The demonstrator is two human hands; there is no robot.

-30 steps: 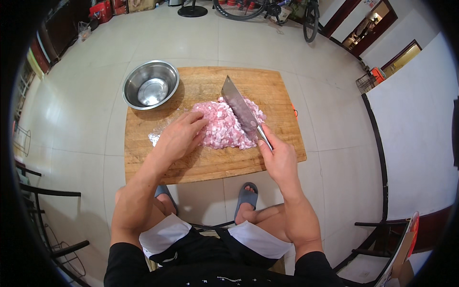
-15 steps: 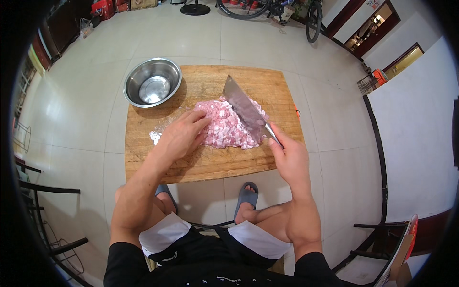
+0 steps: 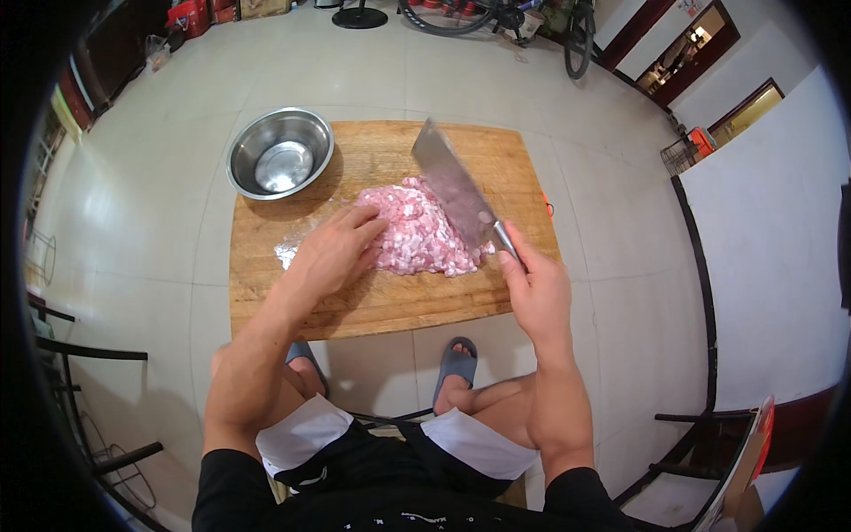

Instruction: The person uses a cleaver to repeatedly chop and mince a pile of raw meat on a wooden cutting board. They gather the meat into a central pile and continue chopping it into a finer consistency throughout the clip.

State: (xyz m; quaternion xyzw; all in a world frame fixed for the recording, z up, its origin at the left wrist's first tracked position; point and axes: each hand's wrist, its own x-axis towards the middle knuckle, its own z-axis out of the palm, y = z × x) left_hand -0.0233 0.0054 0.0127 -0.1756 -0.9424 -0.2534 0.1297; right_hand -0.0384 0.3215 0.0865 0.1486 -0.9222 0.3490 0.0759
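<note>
while my right hand [image 3: 536, 288] is clamping its grip on the cleaver [image 3: 455, 186] handle, blade slanting over the pink minced meat [image 3: 417, 235] mid-board, my left hand [image 3: 337, 253] is lying open on the pile's left edge; i judge those fingers are risking a nick. the wooden chopping board [image 3: 390, 297] is leaving room rightward, while the steel bowl [image 3: 280, 163] is crowding the far-left corner.

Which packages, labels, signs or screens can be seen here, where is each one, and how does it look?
Red boxes or crates: top left by the dark wall, boxy, red.
Brown carton: top edge beside them, rectangular.
Sign: above the dark doorway at top right, small, pale with red marks.
Flat board or package: bottom right, leaning, red-edged, pale face.
No screens.
</note>
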